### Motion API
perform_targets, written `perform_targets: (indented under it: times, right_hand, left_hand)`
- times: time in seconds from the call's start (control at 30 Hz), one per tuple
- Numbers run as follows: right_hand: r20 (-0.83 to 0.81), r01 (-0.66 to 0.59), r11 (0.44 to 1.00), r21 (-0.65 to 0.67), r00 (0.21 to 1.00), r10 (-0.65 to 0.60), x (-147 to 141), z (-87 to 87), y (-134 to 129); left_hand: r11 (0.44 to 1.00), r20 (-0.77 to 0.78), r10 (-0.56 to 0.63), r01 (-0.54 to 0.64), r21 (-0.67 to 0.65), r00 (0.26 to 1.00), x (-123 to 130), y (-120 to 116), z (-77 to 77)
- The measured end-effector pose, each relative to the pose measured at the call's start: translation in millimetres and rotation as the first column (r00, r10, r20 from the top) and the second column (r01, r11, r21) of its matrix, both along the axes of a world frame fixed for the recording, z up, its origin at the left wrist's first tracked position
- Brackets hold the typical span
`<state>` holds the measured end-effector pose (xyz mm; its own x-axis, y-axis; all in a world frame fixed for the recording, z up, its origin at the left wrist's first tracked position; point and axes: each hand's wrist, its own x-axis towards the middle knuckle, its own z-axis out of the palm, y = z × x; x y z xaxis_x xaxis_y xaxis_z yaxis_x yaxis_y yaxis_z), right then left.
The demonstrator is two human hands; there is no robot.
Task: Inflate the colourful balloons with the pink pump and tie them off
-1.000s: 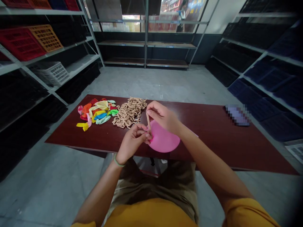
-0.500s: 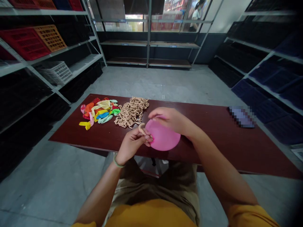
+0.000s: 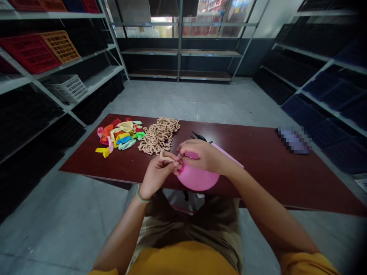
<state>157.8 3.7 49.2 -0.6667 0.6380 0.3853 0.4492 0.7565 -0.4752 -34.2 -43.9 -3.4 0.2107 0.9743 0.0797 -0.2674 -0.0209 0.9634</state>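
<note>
A rounded, inflated pink balloon (image 3: 199, 178) hangs at the table's front edge between my hands. My left hand (image 3: 160, 172) is closed, pinching a curved beige tube-like piece (image 3: 166, 156) together with the balloon's neck. My right hand (image 3: 197, 152) is bent over the top of the balloon, its fingertips meeting those of the left at the neck. Pink material shows between the right fingers; exactly what they grip there is partly hidden. Beyond the hands lies a heap of similar beige curved pieces (image 3: 160, 135).
Limp coloured balloons (image 3: 122, 135) are piled on the dark red table (image 3: 258, 172), left of the beige heap. Behind my right hand lie a flat pink object (image 3: 229, 154) and a black pointed thing (image 3: 200, 136). A blurred-out item (image 3: 294, 140) lies far right. Shelves with crates (image 3: 30, 51) surround the room.
My right hand has moved down and left from the balloon's top to its neck. The balloon sits slightly lower, uncovering the pink and black things behind. A person beyond the window is out of view.
</note>
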Motion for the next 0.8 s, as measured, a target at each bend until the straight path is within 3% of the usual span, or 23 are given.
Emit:
perform_targets:
  times: [0.13,0.23,0.33,0.5,0.67,0.8]
  right_hand:
    - [-0.053,0.107,0.986,0.131,0.994,-0.100,-6,-8.9,-13]
    - [0.018,0.196,0.928,0.317,0.977,-0.212,-9,-13.1,-28]
    - [0.036,0.240,0.893,0.382,0.961,-0.274,-9,-16.0,-41]
    - [-0.077,0.362,0.888,0.285,0.932,-0.355,-5,-23.1,-49]
    - [-0.071,0.269,0.942,0.202,0.963,-0.260,3,-14.9,-48]
    - [-0.161,0.316,0.941,0.119,0.941,-0.296,5,-4.7,-41]
  left_hand:
    - [0.989,0.114,0.079,-0.064,-0.130,0.990,7,0,-1.5]
    - [0.972,0.160,0.124,-0.088,-0.216,0.979,11,-1,-0.7]
    - [0.960,0.177,0.156,-0.107,-0.258,0.972,14,-2,0.3]
    - [0.962,0.157,0.167,-0.126,-0.243,0.973,17,-4,-1.5]
    - [0.972,0.126,0.205,-0.187,-0.141,0.971,16,-3,-2.2]
    - [0.987,0.078,0.151,-0.146,-0.065,0.985,9,0,-1.9]
